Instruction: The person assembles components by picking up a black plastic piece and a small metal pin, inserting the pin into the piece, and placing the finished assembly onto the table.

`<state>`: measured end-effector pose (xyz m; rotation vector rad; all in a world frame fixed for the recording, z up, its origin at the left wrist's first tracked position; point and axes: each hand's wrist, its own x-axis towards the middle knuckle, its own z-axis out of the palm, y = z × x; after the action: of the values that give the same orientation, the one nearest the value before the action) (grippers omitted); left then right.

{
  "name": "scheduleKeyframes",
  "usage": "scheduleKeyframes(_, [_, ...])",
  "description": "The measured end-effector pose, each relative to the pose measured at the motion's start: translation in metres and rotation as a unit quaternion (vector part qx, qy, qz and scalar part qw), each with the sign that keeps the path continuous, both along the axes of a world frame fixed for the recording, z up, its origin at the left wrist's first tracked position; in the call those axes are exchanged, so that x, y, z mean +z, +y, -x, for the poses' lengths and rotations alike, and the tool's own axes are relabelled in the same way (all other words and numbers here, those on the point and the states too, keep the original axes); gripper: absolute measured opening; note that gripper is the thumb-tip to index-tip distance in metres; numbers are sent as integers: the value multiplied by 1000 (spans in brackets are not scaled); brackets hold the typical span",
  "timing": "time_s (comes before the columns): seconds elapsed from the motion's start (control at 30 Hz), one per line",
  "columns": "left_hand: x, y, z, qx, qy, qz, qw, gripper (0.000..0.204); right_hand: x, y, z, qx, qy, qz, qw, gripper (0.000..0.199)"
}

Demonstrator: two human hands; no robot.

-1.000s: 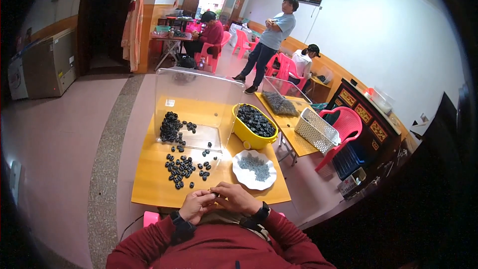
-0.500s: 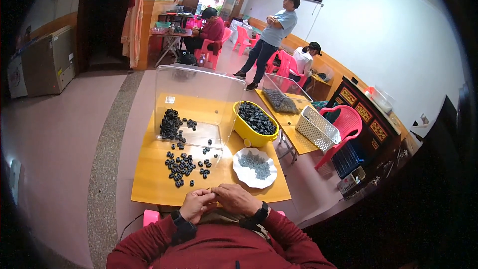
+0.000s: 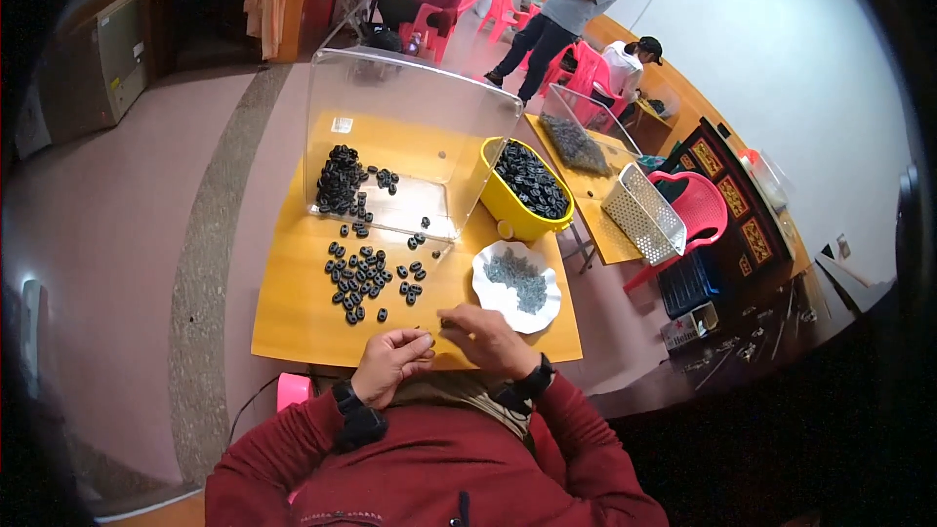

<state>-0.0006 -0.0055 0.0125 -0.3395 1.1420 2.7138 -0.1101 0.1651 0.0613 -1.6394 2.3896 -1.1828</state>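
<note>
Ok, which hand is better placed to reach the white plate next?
Probably the right hand: it is close to the white plate, while the left hand is farther off, to the left.

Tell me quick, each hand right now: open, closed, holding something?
Left hand: closed in a pinch; whether it holds anything cannot be told.
Right hand: fingers bent; open or holding cannot be told.

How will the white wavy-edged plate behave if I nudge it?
The plate would probably slide rather than roll, since it sits flat on the table. Its loosely heaped small translucent pieces might spill if it tilts.
</note>
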Motion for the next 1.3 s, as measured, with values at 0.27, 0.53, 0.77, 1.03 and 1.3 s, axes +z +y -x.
scheduleKeyframes(0.27, [1, -7, 0, -5, -16, 12, 1000, 18, 45, 52, 101, -177, 93, 55, 978, 31])
scheduleKeyframes(0.53, [6, -6, 3, -16, -39, 17, 999, 17, 63, 66, 221, -302, 86, 3, 950, 28])
scheduleKeyframes(0.77, [1, -9, 3, -36, -38, -9, 999, 18, 63, 65, 272, -322, 34, 8, 946, 29])
scheduleKeyframes(1.03, [-1, -10, 6, -31, -57, -13, 998, 20, 86, 57, 237, -220, -100, 21, 970, 25])
scheduleKeyframes(1.3, [1, -10, 9, -53, -36, 9, 998, 21, 80, 26, 167, -192, -179, -35, 964, 20])
